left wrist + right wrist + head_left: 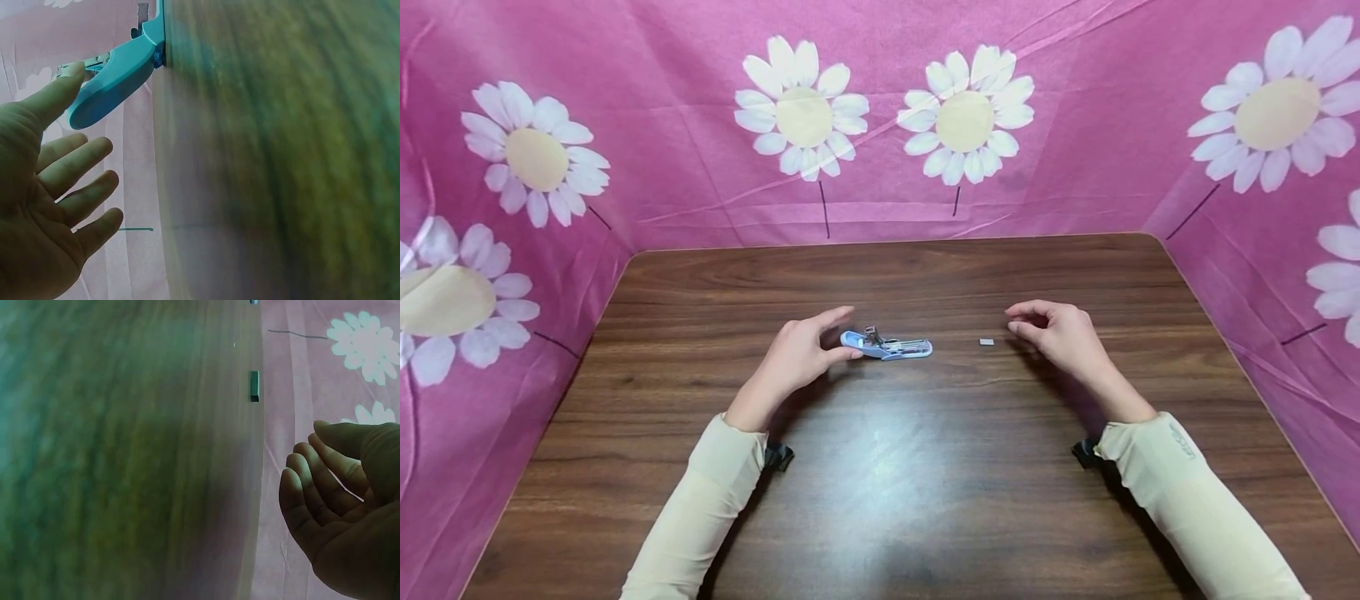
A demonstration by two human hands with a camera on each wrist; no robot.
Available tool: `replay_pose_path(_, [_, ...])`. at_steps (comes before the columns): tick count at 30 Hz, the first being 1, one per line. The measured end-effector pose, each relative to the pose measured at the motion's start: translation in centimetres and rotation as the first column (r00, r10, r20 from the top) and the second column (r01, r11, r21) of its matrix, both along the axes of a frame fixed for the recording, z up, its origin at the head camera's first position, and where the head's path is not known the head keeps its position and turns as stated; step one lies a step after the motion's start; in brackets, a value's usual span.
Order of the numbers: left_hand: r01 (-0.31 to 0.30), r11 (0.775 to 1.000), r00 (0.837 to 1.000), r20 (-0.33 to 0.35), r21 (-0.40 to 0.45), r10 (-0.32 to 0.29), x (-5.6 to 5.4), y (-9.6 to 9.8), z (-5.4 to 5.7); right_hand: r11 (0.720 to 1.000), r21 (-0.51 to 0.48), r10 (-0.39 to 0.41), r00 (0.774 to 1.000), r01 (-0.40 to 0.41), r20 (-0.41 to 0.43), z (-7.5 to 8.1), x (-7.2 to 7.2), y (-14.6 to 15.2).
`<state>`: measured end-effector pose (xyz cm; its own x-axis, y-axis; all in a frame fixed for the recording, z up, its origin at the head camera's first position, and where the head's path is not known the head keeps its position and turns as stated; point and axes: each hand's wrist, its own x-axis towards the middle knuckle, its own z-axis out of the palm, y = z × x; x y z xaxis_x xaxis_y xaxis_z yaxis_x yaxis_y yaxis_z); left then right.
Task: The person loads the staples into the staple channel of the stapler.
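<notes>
A light blue stapler (886, 346) lies spread open on the wooden table, a dark metal part sticking up near its left end. My left hand (797, 358) is at that end, thumb and fingers held apart. In the left wrist view the thumb (59, 94) overlaps the stapler (119, 81); whether it touches is hard to tell. The other fingers are spread, gripping nothing. A short silver strip of staples (987, 342) lies right of the stapler. Beyond it, my right hand (1063, 337) hovers over the table, fingers loosely bent and holding nothing. The staple strip (254, 385) also shows in the right wrist view.
The brown wood-grain table (880, 500) is bordered at the back and sides by a pink cloth (677, 125) printed with large white daisies. Dark straps (778, 456) show at the wrists below the pale sleeves (700, 492).
</notes>
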<state>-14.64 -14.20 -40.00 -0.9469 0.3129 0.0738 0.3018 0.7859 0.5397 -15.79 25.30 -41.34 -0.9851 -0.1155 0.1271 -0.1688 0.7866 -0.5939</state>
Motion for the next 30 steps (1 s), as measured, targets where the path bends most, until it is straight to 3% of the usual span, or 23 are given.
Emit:
replay_pose_path(17, [0.016, 0.999, 1.0, -0.001, -0.036, -0.016, -0.2, 0.4, -0.1, 0.993, 0.048, 0.104, 0.989, -0.109, 0.101, -0.4, -0.8, -1.2])
replay_pose_path(30, [0.014, 0.998, 1.0, 0.021, -0.063, -0.013, -0.1, 0.5, 0.1, 0.983, 0.069, 0.161, 0.981, -0.169, 0.108, -1.2, -1.3, -1.4])
